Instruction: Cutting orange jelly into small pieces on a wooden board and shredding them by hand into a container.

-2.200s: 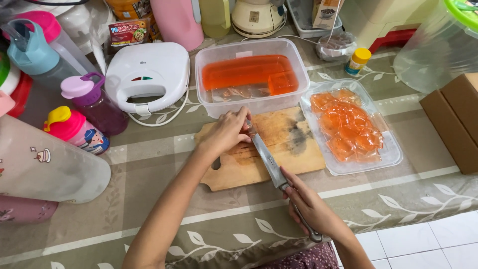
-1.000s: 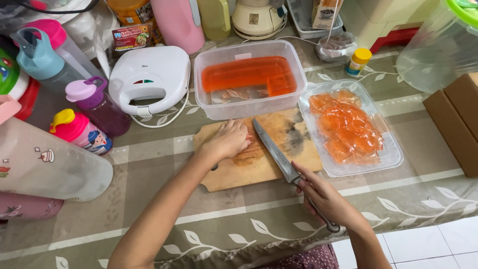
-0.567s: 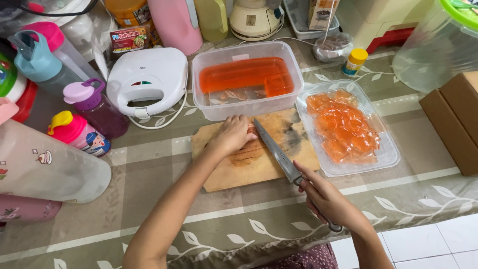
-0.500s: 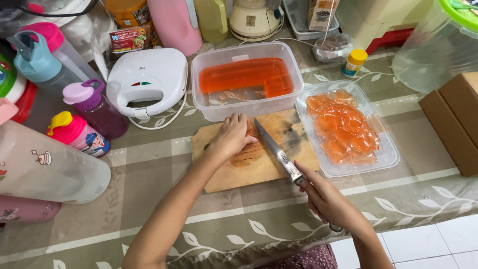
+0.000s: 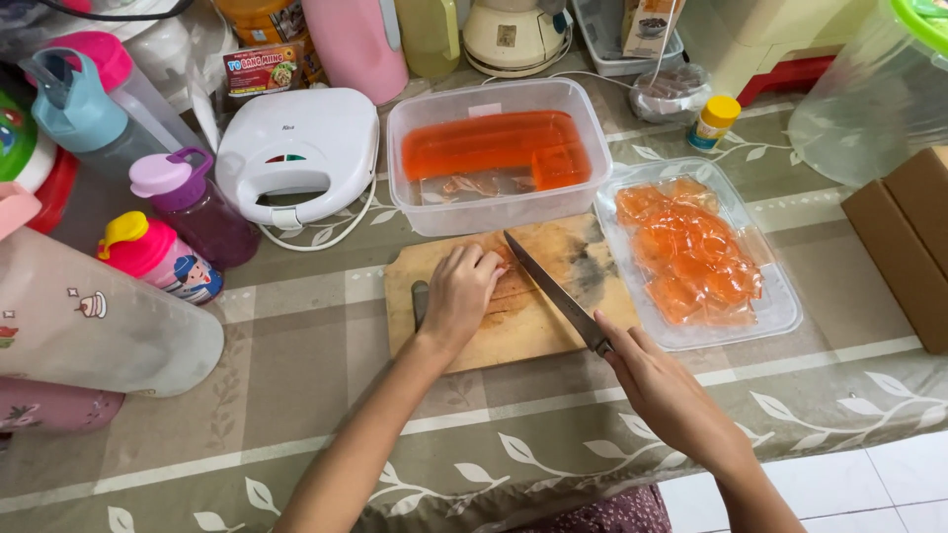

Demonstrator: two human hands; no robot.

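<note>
Since the frame a couple of seconds back, the knife (image 5: 556,292) has been swinging its tip farther from the person, and the right hand (image 5: 664,390) has been sliding to the right along the near edge of the table (image 5: 296,395).

In the head view, the left hand (image 5: 460,293) is lying flat on the wooden cutting board (image 5: 533,331), covering most of the orange jelly piece (image 5: 512,286), so its outline is hard to make out. The right hand is wrapping closed around the knife handle, which is hidden inside the fist. The blade is running diagonally, its tip pointing far-left beside the left fingertips, its long axis slanting back toward the near-right. Whether the edge is touching the jelly cannot be told.

Just beyond the board, a clear tub (image 5: 499,202) is holding an orange jelly slab, and to the right a shallow clear tray (image 5: 780,316) is holding cut jelly pieces, touching the board's right edge. A white sandwich maker (image 5: 296,148) is sitting far-left, with bottles crowding the left side. A cardboard box (image 5: 913,247) is being cut off at the right edge. Bare tablecloth is lying open near the board.
</note>
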